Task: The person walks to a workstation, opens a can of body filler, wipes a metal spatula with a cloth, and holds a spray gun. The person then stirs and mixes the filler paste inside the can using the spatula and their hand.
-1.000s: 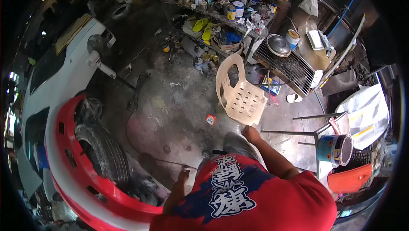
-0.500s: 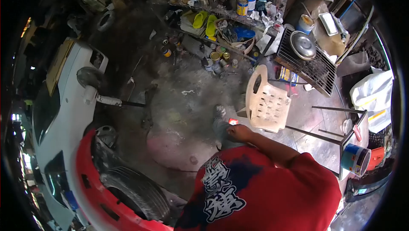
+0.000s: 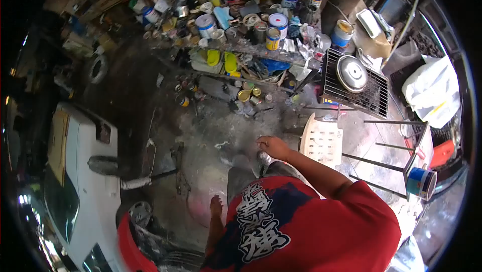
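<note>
My right hand (image 3: 273, 147) is held out in front of me over the floor, above one foot. Its fingers are loosely bent and a little apart, with nothing visible in them. The cream plastic chair (image 3: 322, 143) is the nearest thing to it, just to the right and not touched. My left hand (image 3: 216, 204) hangs low at my left side over the pinkish patch of floor (image 3: 200, 211). Its fingers are small in view, slightly curled, and nothing shows in them.
A cluttered workbench (image 3: 236, 53) with several paint cans stands ahead. To the right are a grill rack (image 3: 329, 74) with a metal lid (image 3: 352, 73), a metal-legged stand (image 3: 416, 146) and a blue can (image 3: 420, 183). A white car body (image 3: 90, 171) and red bumper (image 3: 131, 249) lie left.
My view has tilted up towards the workbench. My left hand has come into view. A small red-and-white item beside my right hand earlier no longer shows. My right hand's fingers have loosened.
</note>
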A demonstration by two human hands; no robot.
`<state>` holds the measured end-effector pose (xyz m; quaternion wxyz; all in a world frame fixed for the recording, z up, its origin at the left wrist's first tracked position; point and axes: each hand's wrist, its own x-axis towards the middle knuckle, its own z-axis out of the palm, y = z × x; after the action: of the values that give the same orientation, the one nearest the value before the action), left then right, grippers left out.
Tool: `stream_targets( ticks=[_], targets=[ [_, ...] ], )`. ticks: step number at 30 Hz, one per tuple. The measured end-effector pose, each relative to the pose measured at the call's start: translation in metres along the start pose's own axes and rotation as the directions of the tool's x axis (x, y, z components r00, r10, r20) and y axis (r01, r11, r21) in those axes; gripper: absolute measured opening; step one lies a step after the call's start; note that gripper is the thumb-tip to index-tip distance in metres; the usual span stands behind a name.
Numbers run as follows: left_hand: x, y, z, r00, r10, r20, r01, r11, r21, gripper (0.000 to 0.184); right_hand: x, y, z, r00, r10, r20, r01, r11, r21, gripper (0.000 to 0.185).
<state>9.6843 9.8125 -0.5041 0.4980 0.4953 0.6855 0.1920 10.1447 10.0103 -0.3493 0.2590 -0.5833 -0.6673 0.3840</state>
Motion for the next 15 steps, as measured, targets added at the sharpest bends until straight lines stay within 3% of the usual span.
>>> stream_targets(
  ticks=[2, 6, 10, 13, 15],
  targets=[
    [0.047, 0.009, -0.004, 0.985, 0.081, 0.150, -0.111, 0.973, 0.201, 0.043, 0.015, 0.002, -0.012, 0.996, 0.089, -0.029, -0.087, 0.994, 0.062, 0.025],
    [0.135, 0.029, -0.004, 0.932, -0.027, 0.361, -0.133, 0.901, 0.412, 0.042, 0.053, 0.009, -0.038, 0.930, 0.367, -0.001, -0.354, 0.897, 0.266, 0.027],
    [0.232, 0.063, -0.029, 0.857, -0.055, 0.513, -0.293, 0.767, 0.571, 0.042, 0.093, 0.004, -0.089, 0.880, 0.422, -0.219, -0.404, 0.906, 0.124, 0.028],
    [0.326, 0.135, -0.045, 0.765, 0.112, 0.635, -0.597, 0.493, 0.632, 0.043, 0.117, -0.003, -0.141, 0.779, 0.430, -0.457, -0.461, 0.886, 0.048, 0.026],
    [0.400, 0.142, -0.050, 0.872, -0.106, 0.477, -0.209, 0.802, 0.560, 0.036, 0.126, 0.024, -0.168, 0.702, 0.441, -0.560, -0.393, 0.895, 0.212, 0.021]
  ],
)
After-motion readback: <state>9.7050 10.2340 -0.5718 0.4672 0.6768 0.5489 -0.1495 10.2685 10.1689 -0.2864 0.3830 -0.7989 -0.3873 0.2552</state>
